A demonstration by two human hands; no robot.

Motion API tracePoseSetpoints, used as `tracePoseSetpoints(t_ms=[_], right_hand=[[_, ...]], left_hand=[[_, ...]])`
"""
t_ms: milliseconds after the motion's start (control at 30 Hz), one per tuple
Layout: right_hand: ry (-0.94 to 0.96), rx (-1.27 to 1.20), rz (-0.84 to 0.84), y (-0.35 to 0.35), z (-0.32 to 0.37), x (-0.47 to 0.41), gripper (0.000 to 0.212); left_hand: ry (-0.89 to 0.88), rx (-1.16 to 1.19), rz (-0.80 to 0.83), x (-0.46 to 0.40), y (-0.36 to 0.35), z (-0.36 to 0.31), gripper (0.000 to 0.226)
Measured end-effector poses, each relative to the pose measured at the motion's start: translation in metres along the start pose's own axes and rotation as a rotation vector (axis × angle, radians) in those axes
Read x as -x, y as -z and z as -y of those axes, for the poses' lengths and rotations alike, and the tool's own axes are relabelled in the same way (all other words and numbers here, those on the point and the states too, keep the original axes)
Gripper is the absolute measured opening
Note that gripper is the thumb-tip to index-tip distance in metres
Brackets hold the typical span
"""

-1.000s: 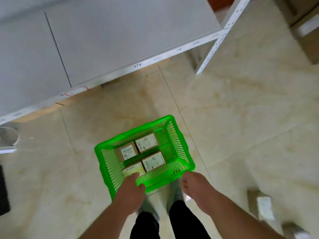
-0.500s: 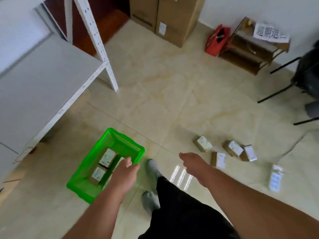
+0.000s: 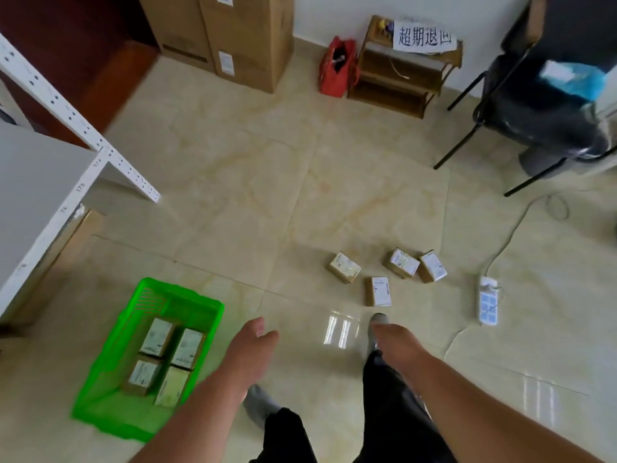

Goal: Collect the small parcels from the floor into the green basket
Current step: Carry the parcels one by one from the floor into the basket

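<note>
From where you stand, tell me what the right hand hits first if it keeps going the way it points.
Probably the nearest small parcel, lying flat on the floor just beyond the right hand. Nothing shows between them, though depth is hard to judge from this head view.

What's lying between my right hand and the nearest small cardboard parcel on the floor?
Nothing visible. Only bare tile separates the right hand from the nearest small cardboard parcel; the white power strip lies off to the right.

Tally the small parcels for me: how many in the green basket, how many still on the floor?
In the green basket: 4 parcels
On the floor: 4 parcels
Total: 8
</note>
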State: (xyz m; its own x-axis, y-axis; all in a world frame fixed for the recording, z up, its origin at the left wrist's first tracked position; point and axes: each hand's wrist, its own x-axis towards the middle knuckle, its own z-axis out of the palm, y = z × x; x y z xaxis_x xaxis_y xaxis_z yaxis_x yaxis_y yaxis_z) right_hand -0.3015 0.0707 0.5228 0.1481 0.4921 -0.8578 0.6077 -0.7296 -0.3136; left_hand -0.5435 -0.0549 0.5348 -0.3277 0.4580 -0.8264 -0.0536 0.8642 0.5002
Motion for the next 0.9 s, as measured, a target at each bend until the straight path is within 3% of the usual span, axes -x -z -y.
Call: tracePoseSetpoints(t_ms=[233,333,433,733,900], right_hand=[[-0.102,0.115,0.120,0.081,-0.004,-0.101,0.046],[-0.110,0.163,0.114,0.114,-0.002,-0.165,0.037],[-0.076,0.220,0.066,0.135,0.004,-0.240,0.045],[-0.065,0.310,0.131,0.112,-0.037,-0.488,0.048],[-0.072,0.334,0.132,0.085,-0.079,-0.595,0.039]], left_hand=[[0.106,-0.043,-0.041,-0.051,-0.114,-0.035,0.053],[0.139,-0.031,-0.015,-0.099,-0.176,-0.045,0.052],[0.165,-0.020,0.035,-0.158,-0.240,-0.051,0.054],[0.210,-0.021,0.133,-0.365,-0.406,-0.018,0.056],[0.222,-0.050,0.152,-0.458,-0.478,0.014,0.057]])
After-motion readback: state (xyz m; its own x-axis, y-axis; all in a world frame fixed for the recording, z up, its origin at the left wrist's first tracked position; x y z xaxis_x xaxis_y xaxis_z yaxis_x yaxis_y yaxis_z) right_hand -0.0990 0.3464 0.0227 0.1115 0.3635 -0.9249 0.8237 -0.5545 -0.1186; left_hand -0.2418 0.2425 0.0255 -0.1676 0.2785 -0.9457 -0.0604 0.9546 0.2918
